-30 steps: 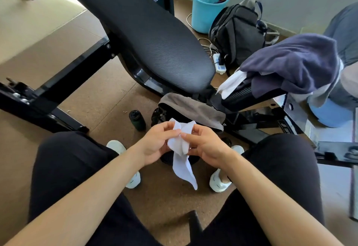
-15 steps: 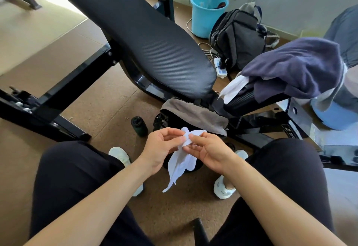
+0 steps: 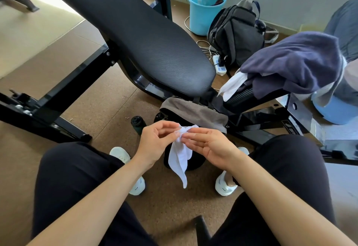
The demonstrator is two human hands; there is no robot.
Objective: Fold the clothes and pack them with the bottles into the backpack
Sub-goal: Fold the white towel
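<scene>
One white sock pinched between left hand and right hand, grey cloth over backpack, bottle beside

Left grip and right grip both pinch the top of a white sock; its toe hangs down between the knees. Under it on the floor is a dark bag with a grey cloth draped over it. Dark bottle stands upright just left of the bag. Navy garment is piled far right, with a second white sock poking out beneath.
</scene>
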